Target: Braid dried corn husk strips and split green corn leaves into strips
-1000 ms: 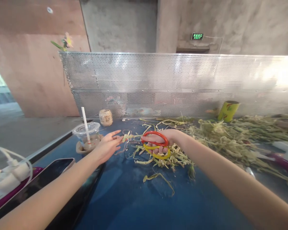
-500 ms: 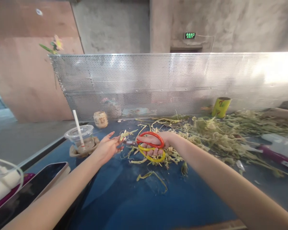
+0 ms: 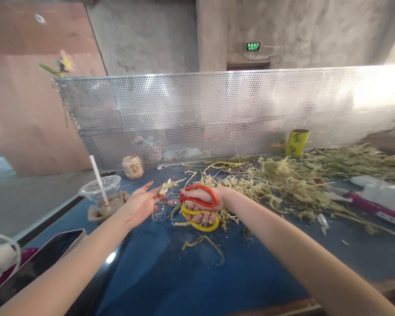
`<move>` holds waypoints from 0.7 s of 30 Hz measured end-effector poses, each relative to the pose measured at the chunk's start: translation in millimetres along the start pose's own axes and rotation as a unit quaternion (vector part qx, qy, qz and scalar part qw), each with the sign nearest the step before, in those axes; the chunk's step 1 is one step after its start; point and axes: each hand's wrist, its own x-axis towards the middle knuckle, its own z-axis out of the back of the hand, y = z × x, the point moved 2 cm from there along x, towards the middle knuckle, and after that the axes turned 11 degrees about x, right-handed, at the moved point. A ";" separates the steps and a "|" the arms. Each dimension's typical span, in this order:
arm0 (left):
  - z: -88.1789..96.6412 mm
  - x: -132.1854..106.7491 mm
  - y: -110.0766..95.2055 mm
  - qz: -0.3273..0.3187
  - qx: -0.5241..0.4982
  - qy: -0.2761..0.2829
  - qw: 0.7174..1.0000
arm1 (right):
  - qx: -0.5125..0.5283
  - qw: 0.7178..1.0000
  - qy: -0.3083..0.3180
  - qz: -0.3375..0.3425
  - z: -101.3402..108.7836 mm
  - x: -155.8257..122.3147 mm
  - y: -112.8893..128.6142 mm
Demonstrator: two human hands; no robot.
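My right hand (image 3: 206, 202) grips a pair of scissors (image 3: 197, 206) with one red and one yellow handle loop, blades pointing left. My left hand (image 3: 140, 204) pinches a small pale-yellow plant piece (image 3: 164, 188) at its fingertips, right at the scissor blades. Both hands hover over a blue table (image 3: 171, 272). Below them lies a scatter of cut leaf trimmings (image 3: 204, 241).
A large pile of dried stems (image 3: 292, 180) spreads across the right. A plastic cup with straw (image 3: 102, 195) and a phone (image 3: 52, 252) sit at left. A small woven jar (image 3: 133, 166), a yellow cup (image 3: 296, 142) and a perforated metal screen (image 3: 217, 109) stand behind. A purple-white object (image 3: 378, 197) lies far right.
The view has shifted, sliding everything left and slightly up in frame. Both hands stay together at the same spot, the scissor blades still at the plant piece.
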 end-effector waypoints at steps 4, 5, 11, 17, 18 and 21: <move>2.3 -3.3 -3.9 0.013 0.007 0.011 1.000 | 0.008 1.000 0.023 0.009 0.1 -2.2 -0.2; 3.6 -3.6 -4.9 0.018 0.005 0.017 1.000 | 0.008 0.999 0.031 0.009 -0.2 -2.7 -0.2; 11.9 -4.5 -12.8 0.009 -0.005 0.052 0.999 | 0.018 0.996 0.089 -0.019 -2.9 -1.1 0.2; 18.4 -5.4 -15.2 0.008 -0.003 0.064 0.998 | 0.015 0.997 0.077 -0.020 -2.3 -7.1 -1.0; 19.8 -5.0 -14.9 0.008 -0.002 0.063 0.998 | 0.014 0.997 0.067 -0.019 -2.0 -9.2 -1.6; 23.6 -2.8 -13.5 0.006 -0.001 0.059 0.998 | 0.011 0.999 0.048 -0.018 -2.0 -13.3 -3.3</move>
